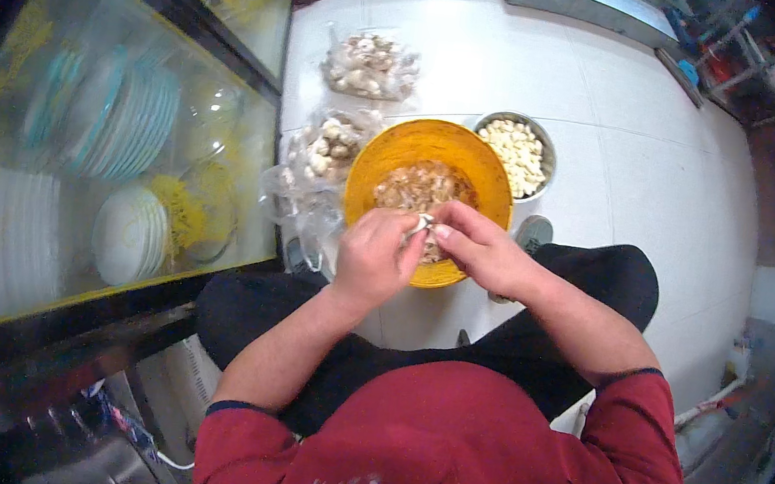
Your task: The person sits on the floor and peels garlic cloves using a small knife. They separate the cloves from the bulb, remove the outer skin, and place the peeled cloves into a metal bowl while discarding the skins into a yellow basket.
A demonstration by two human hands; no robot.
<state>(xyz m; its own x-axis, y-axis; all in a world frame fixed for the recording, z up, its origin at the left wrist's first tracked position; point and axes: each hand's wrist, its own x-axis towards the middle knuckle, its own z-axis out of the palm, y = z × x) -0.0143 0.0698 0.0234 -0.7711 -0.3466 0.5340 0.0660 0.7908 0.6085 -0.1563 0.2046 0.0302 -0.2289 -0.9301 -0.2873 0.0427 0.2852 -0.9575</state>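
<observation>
Over a yellow plastic tub (434, 133), my left hand (380, 248) pinches a small garlic clove (422, 224) between thumb and fingers. My right hand (476, 241) meets it from the right, its thumb and fingertips at the clove's end; whether they grip the clove or a bit of its skin is too small to tell. Loose garlic skins (422, 185) lie in the tub below both hands. A round metal bowl (550, 163) of peeled garlic cloves (514, 152) stands against the tub's right far side. Left of the tub sits an opened clear plastic bag of garlic (330, 147).
Another clear bag of garlic (367, 63) lies farther off on the white tiled floor (650, 170). A glass-fronted cabinet (270, 180) with stacked plates (131, 123) stands close on the left. A metal-edged fixture (589, 8) is at the far side. My shoes flank the tub.
</observation>
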